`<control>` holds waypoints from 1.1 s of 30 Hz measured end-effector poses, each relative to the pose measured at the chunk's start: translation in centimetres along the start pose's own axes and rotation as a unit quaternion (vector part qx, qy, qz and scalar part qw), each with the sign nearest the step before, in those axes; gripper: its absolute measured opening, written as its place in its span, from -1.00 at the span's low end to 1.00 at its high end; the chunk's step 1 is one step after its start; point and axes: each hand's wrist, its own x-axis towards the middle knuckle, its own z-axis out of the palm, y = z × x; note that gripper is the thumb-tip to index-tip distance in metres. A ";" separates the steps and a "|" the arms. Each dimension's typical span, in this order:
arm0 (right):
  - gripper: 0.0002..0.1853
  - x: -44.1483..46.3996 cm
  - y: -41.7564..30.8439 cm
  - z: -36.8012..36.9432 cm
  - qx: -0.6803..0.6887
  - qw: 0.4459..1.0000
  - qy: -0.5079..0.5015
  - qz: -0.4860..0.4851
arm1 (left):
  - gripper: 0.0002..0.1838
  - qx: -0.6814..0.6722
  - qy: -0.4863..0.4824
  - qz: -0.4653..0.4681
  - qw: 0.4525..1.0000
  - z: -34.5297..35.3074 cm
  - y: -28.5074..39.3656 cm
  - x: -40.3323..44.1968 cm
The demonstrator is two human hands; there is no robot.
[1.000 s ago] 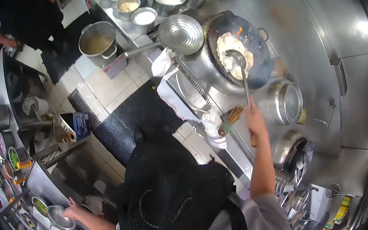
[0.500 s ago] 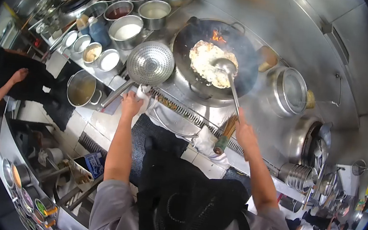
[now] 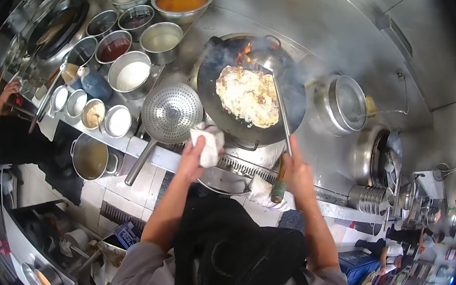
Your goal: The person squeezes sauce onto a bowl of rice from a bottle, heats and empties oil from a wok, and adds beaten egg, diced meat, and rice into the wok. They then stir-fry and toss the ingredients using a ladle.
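Observation:
A dark wok [image 3: 289,104] on the stove holds a pale, egg-like mass [image 3: 249,97], with orange flame and smoke at its far side. My right hand [image 3: 298,170] grips the long metal handle of a ladle [image 3: 284,106], whose bowl is at the wok's far part, beyond the food. In my left hand [image 3: 193,158] is a folded white cloth [image 3: 209,142], held close to the wok's near left side. A perforated strainer [image 3: 172,112] lies left of the wok, its handle pointing toward me. A green-handled bamboo brush [image 3: 279,186] stands by my right hand.
Metal bowls of sauces and powders, including a white one [image 3: 132,75] and an orange one [image 3: 182,1], fill the left counter. A lidded pot [image 3: 347,104] sits right of the wok. A stockpot [image 3: 91,158] is at lower left, near another person [image 3: 6,140].
My left hand has come from the lower left to the stove and taken hold of the white cloth. The ladle's bowl has moved off the food toward the wok's far side. The view has turned.

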 end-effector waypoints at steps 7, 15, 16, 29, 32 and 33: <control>-0.39 1.7 3.6 2.5 -0.017 0.976 0.027 -0.214 | -0.51 -0.030 0.018 -0.103 0.994 8.2 -3.5 1.5; -0.37 -0.4 7.8 1.9 -0.008 0.989 0.006 -0.144 | -0.78 0.002 0.071 -0.183 0.981 8.2 -5.8 7.0; -0.37 -2.7 6.6 -0.7 -0.029 0.993 0.012 -0.110 | -0.79 0.007 0.061 -0.176 0.982 7.4 -6.6 7.7; -0.40 -15.9 6.9 -16.8 0.036 0.956 -0.282 0.069 | -0.65 0.083 0.083 -0.030 0.993 13.6 -5.1 -9.3; -0.41 -13.6 8.3 -15.7 -0.063 0.960 -0.255 -0.093 | -0.74 0.069 0.079 -0.086 0.991 13.7 -5.1 -6.5; -0.41 -11.7 8.9 -14.4 -0.053 0.965 -0.216 -0.139 | -0.78 0.058 0.056 -0.083 0.993 14.3 -5.0 -4.8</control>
